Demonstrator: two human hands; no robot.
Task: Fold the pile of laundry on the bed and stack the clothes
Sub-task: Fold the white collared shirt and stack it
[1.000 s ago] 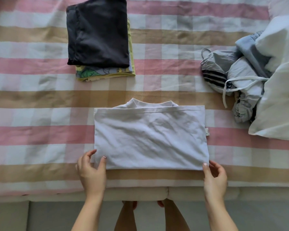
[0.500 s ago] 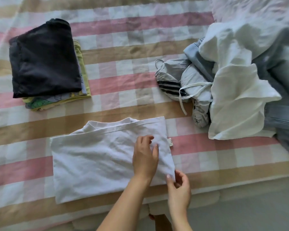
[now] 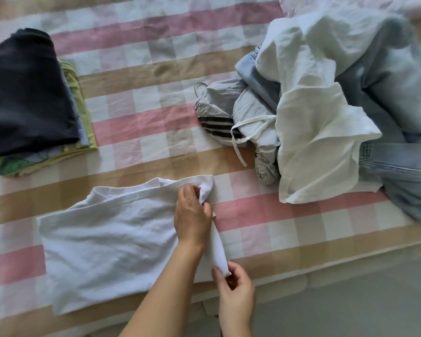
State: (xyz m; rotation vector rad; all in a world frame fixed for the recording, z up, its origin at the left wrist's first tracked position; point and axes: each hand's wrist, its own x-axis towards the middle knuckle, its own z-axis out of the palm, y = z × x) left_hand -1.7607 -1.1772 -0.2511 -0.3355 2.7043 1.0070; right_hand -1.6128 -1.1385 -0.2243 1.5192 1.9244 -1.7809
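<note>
Hands: left hand is crossed over, fingers curled round the far right corner of the white shirt; right hand pinches the near right corner.
Shirt: near centre of the bed, folded to a rectangle, right edge bunched and lifted off the cover.
Change: a second ago the hands sat at the two near corners with the shirt flat; the left has since moved to the right edge.
Meaning: probably the next fold, right side over to the left, to halve it.
Stack: folded clothes, dark piece on top, far left, well apart from the shirt.
Pile: unfolded laundry on the far right, white, grey and denim; plenty left to do.
</note>
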